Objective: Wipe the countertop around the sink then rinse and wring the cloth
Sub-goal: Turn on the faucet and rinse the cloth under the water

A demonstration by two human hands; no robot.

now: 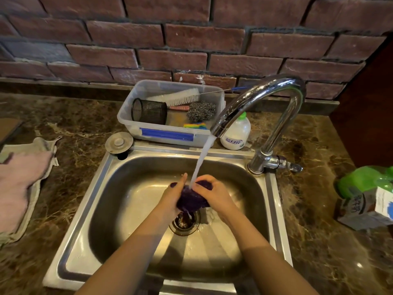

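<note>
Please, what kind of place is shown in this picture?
Most likely a home kitchen: a steel sink with running faucet, a marble-patterned countertop, and a plastic tub holding brushes and a scouring pad against a brick wall.

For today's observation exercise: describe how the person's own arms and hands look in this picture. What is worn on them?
Both forearms are bare, with no sleeves in view. No watch, bracelet, ring or glove shows on the left hand or the right hand. The left hand's thumbnail carries dark nail polish; the other nails are hidden or too blurred to tell.
</note>
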